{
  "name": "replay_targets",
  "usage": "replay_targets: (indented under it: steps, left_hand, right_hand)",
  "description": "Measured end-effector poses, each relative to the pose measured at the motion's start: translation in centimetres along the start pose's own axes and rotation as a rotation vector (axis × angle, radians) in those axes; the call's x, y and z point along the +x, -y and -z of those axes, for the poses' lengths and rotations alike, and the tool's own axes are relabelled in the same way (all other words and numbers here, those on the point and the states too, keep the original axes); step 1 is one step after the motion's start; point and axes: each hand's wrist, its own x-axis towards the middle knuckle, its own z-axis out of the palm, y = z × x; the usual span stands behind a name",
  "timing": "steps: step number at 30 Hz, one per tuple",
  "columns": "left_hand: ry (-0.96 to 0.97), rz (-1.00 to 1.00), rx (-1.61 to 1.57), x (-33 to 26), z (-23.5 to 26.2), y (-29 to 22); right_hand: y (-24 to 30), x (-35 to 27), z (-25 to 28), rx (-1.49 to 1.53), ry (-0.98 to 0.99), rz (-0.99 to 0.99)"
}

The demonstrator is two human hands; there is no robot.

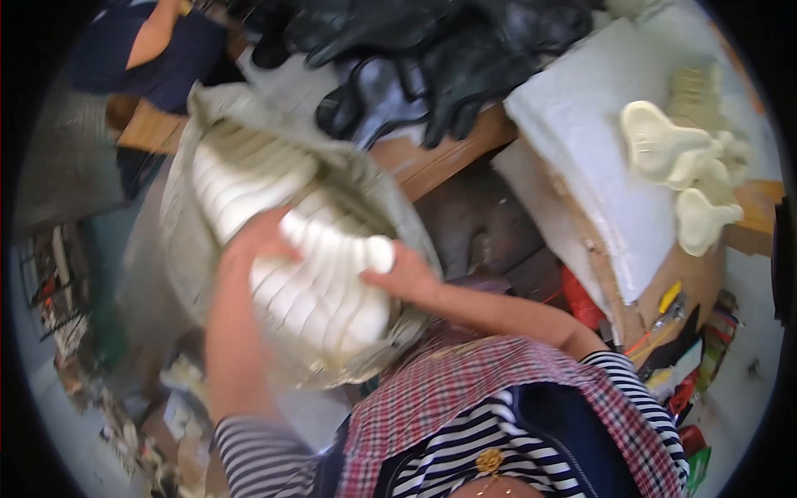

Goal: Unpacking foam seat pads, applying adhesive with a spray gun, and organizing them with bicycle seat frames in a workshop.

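Observation:
A large whitish sack (184, 249) stands open before me, packed with nested rows of smooth white saddle-shaped pads (249, 178). Both of my hands are on the nearer row of pads (328, 290). My left hand (264, 236) presses on its left side, thumb over the top, slightly blurred; some fingers are hidden. At the right end, my right hand (403, 274) curls round the edge of the row with thumb and fingers. The bottoms of the pads are hidden in the sack.
Black glossy shaped pieces (448, 66) are heaped at the back. On the right, a white-covered surface (581, 158) bears several cream saddle-shaped pads (664, 145). Tools with a yellow handle (669, 296) lie near my right elbow. Another person's arm (154, 37) shows at the far left.

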Motion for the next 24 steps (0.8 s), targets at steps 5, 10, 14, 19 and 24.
replay_targets:
  steps: [5,10,14,19,24]
  left_hand:
    - [-0.53,-0.119,-0.315,-9.3,-1.0,-1.8]
    - [-0.944,-0.308,-0.584,-8.6,-1.2,-10.8]
    - [-1.186,-0.443,-0.612,-4.5,2.9,-21.4]
    - [-1.352,-0.554,-0.626,5.5,9.0,-37.1]
    - [-1.278,-0.637,-0.896,16.6,12.7,-54.1]
  right_hand:
    - [9.9,-1.1,9.1,-0.089,0.123,0.393]
    - [16.6,-2.5,20.7,-0.338,-0.007,0.754]
    - [18.4,-2.7,30.8,-0.438,-0.318,0.984]
    - [17.9,0.1,47.5,-0.503,-0.53,0.993]
    - [12.9,5.8,64.1,-0.186,-0.756,0.933]
